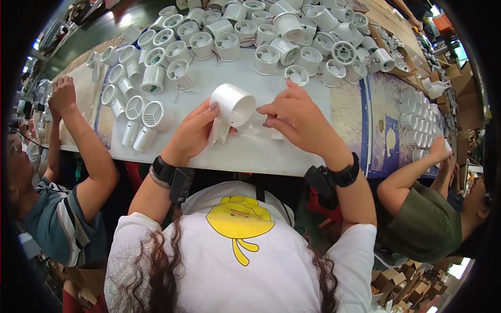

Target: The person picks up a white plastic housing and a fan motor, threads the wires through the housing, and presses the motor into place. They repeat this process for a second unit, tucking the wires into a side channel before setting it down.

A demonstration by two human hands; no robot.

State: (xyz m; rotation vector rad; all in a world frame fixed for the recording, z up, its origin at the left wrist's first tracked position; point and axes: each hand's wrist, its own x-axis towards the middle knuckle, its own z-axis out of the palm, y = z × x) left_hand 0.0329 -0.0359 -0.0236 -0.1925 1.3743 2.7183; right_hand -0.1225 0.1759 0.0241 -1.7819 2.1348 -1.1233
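My left hand [193,130] is closed around a short white plastic cylinder [234,104], held tilted above the pale work surface with its open end to the right. A pale, uneven piece [219,131] hangs under the cylinder; whether it is film or part of the cylinder I cannot tell. Just to the right, my right hand [300,117] has its thumb and a finger drawn together, pointing at the cylinder but apart from it. Anything pinched there is too small to make out. Nearest my left hand stand white grilled fittings with side tubes [156,115].
Many white round fan housings [227,47], some trailing thin wires, crowd the far side of the table [203,159]. A co-worker [62,198] sits at the left. Another co-worker [422,219] at the right reaches to rows of white cylinders [417,122].
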